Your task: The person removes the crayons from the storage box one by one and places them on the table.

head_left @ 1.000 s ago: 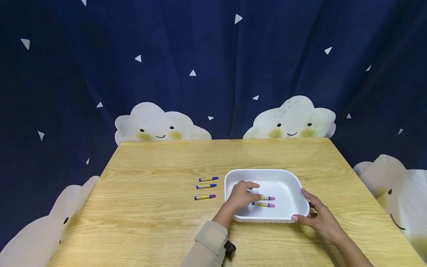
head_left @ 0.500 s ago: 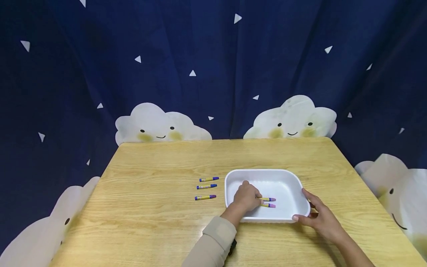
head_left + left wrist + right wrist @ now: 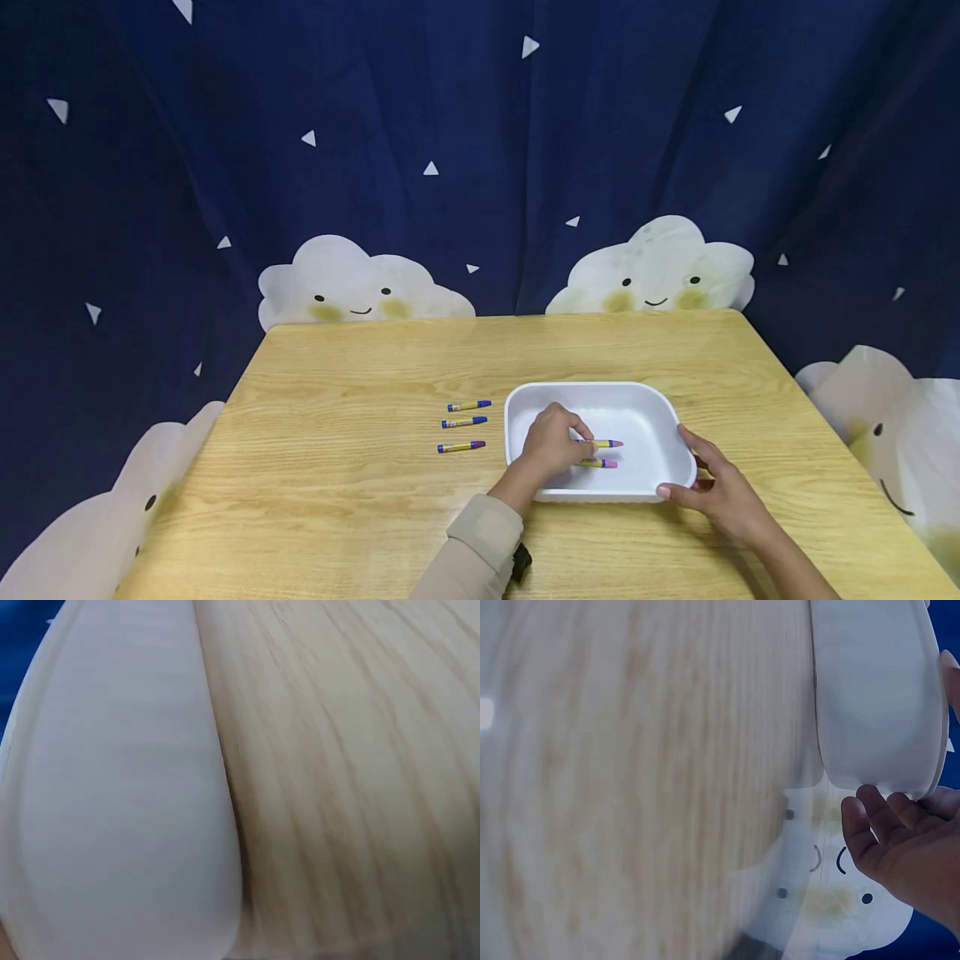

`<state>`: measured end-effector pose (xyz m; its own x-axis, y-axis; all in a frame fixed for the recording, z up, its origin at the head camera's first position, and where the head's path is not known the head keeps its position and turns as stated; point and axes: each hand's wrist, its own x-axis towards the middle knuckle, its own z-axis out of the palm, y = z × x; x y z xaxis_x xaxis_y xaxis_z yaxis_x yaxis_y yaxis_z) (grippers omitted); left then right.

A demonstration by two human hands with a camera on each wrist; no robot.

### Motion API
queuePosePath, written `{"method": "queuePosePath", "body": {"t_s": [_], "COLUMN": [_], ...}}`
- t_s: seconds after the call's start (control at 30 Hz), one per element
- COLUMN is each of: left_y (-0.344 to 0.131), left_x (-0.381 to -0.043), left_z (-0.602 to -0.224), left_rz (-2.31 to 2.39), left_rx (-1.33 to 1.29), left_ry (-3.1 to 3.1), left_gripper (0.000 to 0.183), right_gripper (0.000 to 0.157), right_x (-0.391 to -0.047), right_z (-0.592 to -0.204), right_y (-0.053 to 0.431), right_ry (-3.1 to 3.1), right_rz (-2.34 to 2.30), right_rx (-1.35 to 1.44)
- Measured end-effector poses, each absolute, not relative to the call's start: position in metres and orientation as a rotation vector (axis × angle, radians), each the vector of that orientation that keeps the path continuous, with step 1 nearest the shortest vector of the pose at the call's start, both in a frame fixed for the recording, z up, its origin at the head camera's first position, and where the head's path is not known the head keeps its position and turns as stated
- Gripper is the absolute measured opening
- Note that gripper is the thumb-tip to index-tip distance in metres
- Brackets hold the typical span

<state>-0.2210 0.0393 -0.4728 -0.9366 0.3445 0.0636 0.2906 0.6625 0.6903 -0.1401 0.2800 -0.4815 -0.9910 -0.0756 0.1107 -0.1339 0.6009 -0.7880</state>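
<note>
A white plastic basin (image 3: 645, 433) stands on the table, tilted neither way. Inside it lie two yellow-wrapped crayons with pink tips. My left hand (image 3: 553, 442) reaches over the near left rim and pinches the farther crayon (image 3: 609, 443) between thumb and index finger. Just in front of it, the nearer crayon (image 3: 603, 463) is partly covered by the same hand. My right hand (image 3: 723, 492) holds the basin's right end, thumb on the near corner and fingers along the side. In the right wrist view, the fingertips of the right hand (image 3: 907, 840) meet the basin's outer wall (image 3: 877, 697).
Left of the basin, three yellow crayons lie in a column: one dark blue (image 3: 469, 406), one blue (image 3: 464, 422), one purple-tipped (image 3: 461, 447). The wooden table (image 3: 322, 467) ends at a dark blue curtain (image 3: 480, 150) with cloud prints.
My left hand has lowered from above the crayons, and its spread fingers have closed on the farther one, which has moved slightly. The right hand stays on the basin.
</note>
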Motion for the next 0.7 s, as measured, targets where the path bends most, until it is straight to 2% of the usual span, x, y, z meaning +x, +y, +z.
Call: {"method": "queuePosePath", "body": {"t_s": [0.33,0.7], "left_y": [0.009,-0.032], "left_x": [-0.201,-0.186], "left_z": [-0.46,-0.451], "left_rz": [1.247,1.485], "left_rx": [0.818,0.725], "left_ry": [2.814,2.722], "left_gripper": [0.008,0.006], "right_gripper": [0.092,0.094], "right_x": [-0.139,-0.14], "right_z": [-0.481,-0.479], "right_y": [0.281,0.279], "right_ry": [-2.763,-2.801], "right_rz": [1.38,1.364], "right_rx": [0.122,0.129]}}
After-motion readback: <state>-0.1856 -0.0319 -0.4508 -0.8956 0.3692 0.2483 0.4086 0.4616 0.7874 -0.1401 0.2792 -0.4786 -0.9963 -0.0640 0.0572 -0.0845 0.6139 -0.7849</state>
